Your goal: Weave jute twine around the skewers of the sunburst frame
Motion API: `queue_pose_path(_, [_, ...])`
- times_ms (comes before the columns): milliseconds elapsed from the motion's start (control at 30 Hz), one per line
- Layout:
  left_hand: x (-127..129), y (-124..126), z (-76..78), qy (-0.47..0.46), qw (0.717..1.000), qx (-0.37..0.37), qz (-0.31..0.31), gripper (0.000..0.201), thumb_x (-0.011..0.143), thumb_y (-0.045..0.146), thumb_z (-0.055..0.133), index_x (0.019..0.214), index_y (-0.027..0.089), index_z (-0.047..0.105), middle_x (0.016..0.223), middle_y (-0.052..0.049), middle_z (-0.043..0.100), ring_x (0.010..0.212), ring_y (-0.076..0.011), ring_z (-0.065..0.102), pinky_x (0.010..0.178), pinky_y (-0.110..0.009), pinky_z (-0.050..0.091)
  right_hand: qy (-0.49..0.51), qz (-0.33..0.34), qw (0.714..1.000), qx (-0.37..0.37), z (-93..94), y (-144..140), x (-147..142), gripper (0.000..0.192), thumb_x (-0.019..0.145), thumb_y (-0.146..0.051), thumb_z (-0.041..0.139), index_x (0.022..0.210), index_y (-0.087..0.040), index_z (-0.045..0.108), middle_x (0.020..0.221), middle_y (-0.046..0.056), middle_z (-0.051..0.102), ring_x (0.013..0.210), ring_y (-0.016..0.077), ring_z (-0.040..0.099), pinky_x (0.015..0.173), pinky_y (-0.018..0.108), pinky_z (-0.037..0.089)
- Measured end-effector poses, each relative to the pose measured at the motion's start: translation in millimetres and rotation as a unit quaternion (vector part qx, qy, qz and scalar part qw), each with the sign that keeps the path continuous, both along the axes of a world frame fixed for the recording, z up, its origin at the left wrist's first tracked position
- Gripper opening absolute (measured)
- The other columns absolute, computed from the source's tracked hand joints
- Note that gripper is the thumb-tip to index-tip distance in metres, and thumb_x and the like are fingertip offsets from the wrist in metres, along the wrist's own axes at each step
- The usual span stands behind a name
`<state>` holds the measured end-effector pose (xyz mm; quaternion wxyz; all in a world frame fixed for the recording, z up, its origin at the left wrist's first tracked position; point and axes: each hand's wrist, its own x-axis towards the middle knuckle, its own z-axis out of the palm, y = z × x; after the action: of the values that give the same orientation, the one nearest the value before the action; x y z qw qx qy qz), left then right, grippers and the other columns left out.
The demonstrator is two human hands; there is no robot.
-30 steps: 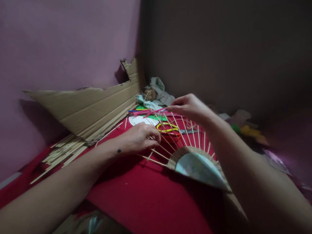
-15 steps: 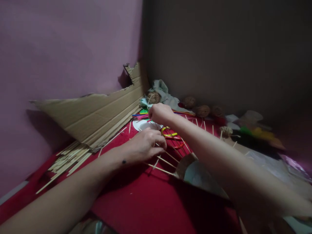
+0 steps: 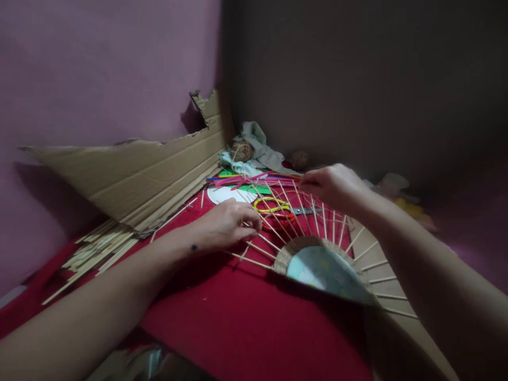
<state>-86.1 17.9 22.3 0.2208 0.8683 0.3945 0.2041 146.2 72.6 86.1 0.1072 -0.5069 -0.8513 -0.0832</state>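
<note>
A half-round piece (image 3: 325,272) with a pale blue-green centre and a woven twine border lies before me. Thin wooden sticks (image 3: 260,263) fan out from its curved edge. My left hand (image 3: 237,222) is closed around a stick on the left side of the fan, where a strand of twine crosses the outer sticks. Above the upper right sticks, my right hand (image 3: 331,185) is pinched, with thin twine (image 3: 307,194) looping close under its fingertips. Yellow-handled scissors (image 3: 272,205) lie beneath the sticks, with a red-orange handle (image 3: 283,217) beside them.
Bundled loose sticks (image 3: 101,251) lie at left beside a torn cardboard sheet (image 3: 151,174) leaning on the wall. Behind my hands are a white disc (image 3: 218,194), coloured strips (image 3: 246,181), a twine ball (image 3: 242,151) and pale cloth (image 3: 270,156). Red cloth (image 3: 254,328) covers the surface.
My right hand has moved right, from above the white disc to over the fan's right side. My left hand stays at the left sticks. The view has shifted, showing more of the fan.
</note>
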Motion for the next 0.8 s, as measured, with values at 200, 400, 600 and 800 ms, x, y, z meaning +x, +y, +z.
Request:
queue_pose_path(200, [0, 3, -3.9, -0.013, 0.999, -0.035, 0.002, 0.012, 0.077, 0.024, 0.059, 0.073, 0.016, 0.068, 0.079, -0.003, 0.067, 0.076, -0.0127, 0.057, 0.071, -0.025, 0.042, 0.075, -0.026, 0.996, -0.038, -39.7, -21, 40, 0.022, 0.082, -0.031, 0.054, 0.083, -0.022, 0.074, 0.072, 0.005, 0.071, 0.064, 0.0171, 0.061, 0.061, 0.029, 0.041])
queue_pose_path(400, [1, 4, -5.1, -0.025, 0.997, -0.069, 0.032, 0.015, 0.077, 0.030, 0.060, 0.079, 0.016, 0.066, 0.076, -0.002, 0.064, 0.072, -0.0124, 0.055, 0.067, -0.025, 0.041, 0.136, -0.032, 0.989, -0.052, -53.9, -27, 48, 0.022, 0.082, -0.028, 0.053, 0.082, -0.019, 0.073, 0.069, 0.005, 0.069, 0.061, 0.0164, 0.059, 0.060, 0.028, 0.041])
queue_pose_path(600, [0, 4, -6.2, -0.022, 0.994, -0.099, 0.047, 0.022, 0.078, 0.033, 0.061, 0.092, 0.016, 0.063, 0.076, -0.001, 0.063, 0.069, -0.0118, 0.055, 0.064, -0.024, 0.040, 0.120, -0.058, 0.990, -0.040, -57.4, -27, 38, 0.021, 0.084, -0.023, 0.052, 0.086, -0.017, 0.072, 0.085, 0.009, 0.070, 0.075, 0.0209, 0.061, 0.069, 0.032, 0.043])
queue_pose_path(800, [0, 4, -7.8, -0.024, 0.996, -0.079, 0.047, 0.025, 0.078, 0.034, 0.061, 0.096, 0.016, 0.059, 0.075, 0.001, 0.062, 0.068, -0.0114, 0.055, 0.064, -0.024, 0.040, 0.134, 0.048, 0.989, 0.030, -60.6, -37, 17, 0.033, 0.081, -0.011, 0.053, 0.111, -0.016, 0.065, 0.106, 0.011, 0.063, 0.098, 0.0240, 0.052, 0.084, 0.035, 0.042])
